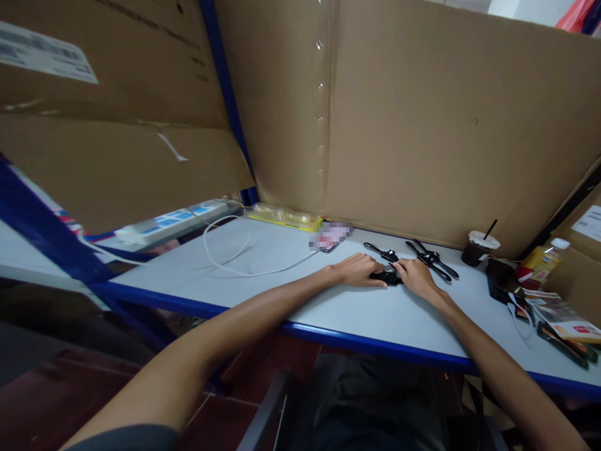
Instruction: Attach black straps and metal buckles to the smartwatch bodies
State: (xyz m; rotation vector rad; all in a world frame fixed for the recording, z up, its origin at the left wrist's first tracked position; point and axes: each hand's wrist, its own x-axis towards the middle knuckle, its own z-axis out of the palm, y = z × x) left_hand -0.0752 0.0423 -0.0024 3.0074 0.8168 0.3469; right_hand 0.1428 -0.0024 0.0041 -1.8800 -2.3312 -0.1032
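Both my hands are together over the white tabletop. My left hand is closed around one end of a black spokeshave, low over the table. My right hand grips the other end, its fingers bent over the tool and partly hiding it. Just beyond my hands lies a second black spokeshave, partly covered by the fingers. To its right, another two-handled black spokeshave shape rests on the table, seeming to overlap a further one.
Behind my left hand lies a blurred-out phone-like object with a white cable. A lidded cup with straw, black tray, bottle and packets stand right. Cardboard walls the back; a power strip lies left.
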